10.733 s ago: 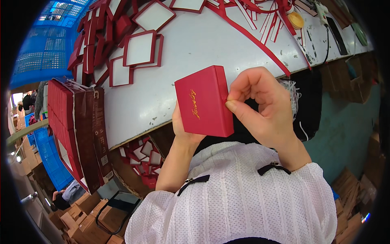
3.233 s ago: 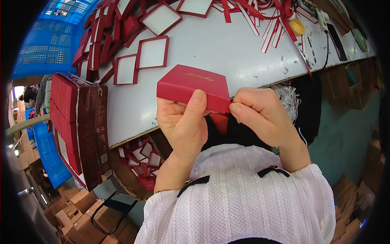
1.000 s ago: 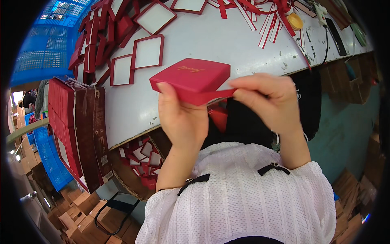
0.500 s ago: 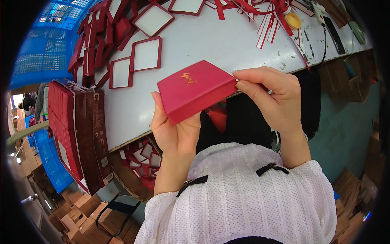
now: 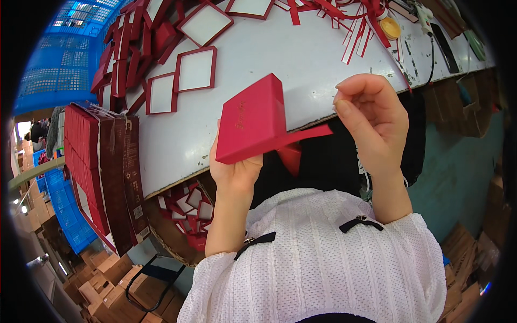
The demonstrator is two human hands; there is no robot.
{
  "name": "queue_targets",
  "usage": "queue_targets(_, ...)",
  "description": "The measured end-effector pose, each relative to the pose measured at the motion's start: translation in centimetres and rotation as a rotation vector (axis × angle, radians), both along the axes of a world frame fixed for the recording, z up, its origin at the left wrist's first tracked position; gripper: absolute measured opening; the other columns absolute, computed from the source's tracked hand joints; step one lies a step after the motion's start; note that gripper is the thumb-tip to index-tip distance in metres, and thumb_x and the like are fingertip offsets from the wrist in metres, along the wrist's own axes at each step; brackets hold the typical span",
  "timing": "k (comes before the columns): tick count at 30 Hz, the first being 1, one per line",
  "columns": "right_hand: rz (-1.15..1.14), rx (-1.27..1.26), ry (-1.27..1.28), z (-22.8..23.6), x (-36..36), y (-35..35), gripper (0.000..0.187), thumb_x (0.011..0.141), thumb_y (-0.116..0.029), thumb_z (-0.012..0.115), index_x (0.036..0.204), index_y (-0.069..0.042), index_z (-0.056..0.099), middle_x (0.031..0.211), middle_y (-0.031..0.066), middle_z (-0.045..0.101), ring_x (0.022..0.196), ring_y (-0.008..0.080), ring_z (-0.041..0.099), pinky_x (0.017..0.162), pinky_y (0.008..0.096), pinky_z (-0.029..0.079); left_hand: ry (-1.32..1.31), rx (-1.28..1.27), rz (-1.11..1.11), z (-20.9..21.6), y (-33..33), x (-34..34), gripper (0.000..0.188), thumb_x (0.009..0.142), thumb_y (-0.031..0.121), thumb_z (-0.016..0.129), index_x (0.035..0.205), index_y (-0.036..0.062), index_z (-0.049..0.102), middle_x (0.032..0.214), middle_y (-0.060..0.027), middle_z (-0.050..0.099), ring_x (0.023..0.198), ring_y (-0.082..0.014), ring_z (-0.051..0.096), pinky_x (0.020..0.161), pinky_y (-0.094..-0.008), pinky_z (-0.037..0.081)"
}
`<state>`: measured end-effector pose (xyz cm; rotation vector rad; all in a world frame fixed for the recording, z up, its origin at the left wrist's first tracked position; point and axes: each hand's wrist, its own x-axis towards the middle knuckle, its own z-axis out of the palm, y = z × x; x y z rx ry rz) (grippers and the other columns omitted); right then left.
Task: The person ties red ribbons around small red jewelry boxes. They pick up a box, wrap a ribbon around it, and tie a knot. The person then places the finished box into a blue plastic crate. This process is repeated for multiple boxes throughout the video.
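My left hand [image 5: 235,175] is closed around a red gift box [image 5: 249,119] from below, holding it tilted above the table's front edge. Gold lettering marks its upper face. From the box's near right corner a loose red strip [image 5: 309,134] sticks out to the right, its end free. My right hand [image 5: 374,116] is raised apart from the box, beyond the strip's end. Its thumb and fingertips are drawn together; whatever small thing may be between them is too small to make out. The fingers under the box are mostly hidden.
Red box trays with white insides [image 5: 195,70] cover the white table's [image 5: 242,54] left side. Red strips [image 5: 358,40] and a yellow tape roll [image 5: 389,28] lie at the far right. A carton of red boxes [image 5: 83,156] stands left, near blue crates [image 5: 54,70]. Below is a bin of small pieces [image 5: 188,207].
My right hand has come away from the box's right corner and moved right. The strip now juts out loose from the box, which has been turned and tilted in my left hand.
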<state>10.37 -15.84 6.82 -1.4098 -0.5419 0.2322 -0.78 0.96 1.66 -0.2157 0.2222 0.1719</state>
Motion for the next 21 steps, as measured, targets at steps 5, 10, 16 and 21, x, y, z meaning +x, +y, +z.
queue_targets(5, 0.148, 0.132, 0.17, -0.3, -1.3, 0.3, 0.025, 0.074, 0.004, 0.055, 0.099, 0.001, 0.047, 0.084, 0.0031, 0.051, 0.072, 0.0054, 0.049, 0.067, 0.0186, 0.041, -0.017, 0.012, 0.043, -0.9, 0.0, 0.2, 0.034, 0.09, 0.029, 0.032, 0.103, 0.0007, 0.046, 0.102, -0.0133, 0.053, 0.092, -0.0253, 0.055, 0.077, -0.0377, 0.049)
queue_targets(10, 0.142, 0.171, 0.302, -0.2, -1.4, 1.0, 0.019, 0.074, 0.004, 0.054, 0.092, 0.001, 0.048, 0.082, 0.0021, 0.051, 0.072, 0.0049, 0.048, 0.065, 0.0185, 0.041, -0.01, 0.06, -0.004, -1.3, -0.8, 0.6, 0.039, 0.089, 0.033, 0.032, 0.107, 0.0009, 0.045, 0.103, -0.0142, 0.052, 0.093, -0.0269, 0.054, 0.076, -0.0388, 0.05)
queue_targets(16, 0.203, 0.048, 0.144, -1.3, -1.5, 2.5, 0.017, 0.071, 0.005, 0.053, 0.086, -0.001, 0.049, 0.075, 0.0003, 0.051, 0.066, 0.0053, 0.048, 0.061, 0.0189, 0.041, -0.111, 0.298, -0.09, -2.4, -1.7, 1.2, 0.043, 0.089, 0.034, 0.028, 0.113, 0.0008, 0.042, 0.107, -0.0157, 0.05, 0.095, -0.0278, 0.053, 0.078, -0.0397, 0.048)
queue_targets(21, 0.211, 0.013, 0.133, -0.9, -1.9, 2.5, 0.019, 0.07, 0.006, 0.055, 0.087, 0.0, 0.047, 0.073, 0.0017, 0.051, 0.065, 0.006, 0.048, 0.059, 0.0193, 0.041, -0.071, 0.286, -0.09, -2.5, -1.9, 1.0, 0.044, 0.089, 0.034, 0.026, 0.113, 0.0007, 0.042, 0.108, -0.0163, 0.05, 0.097, -0.0277, 0.052, 0.081, -0.0392, 0.046)
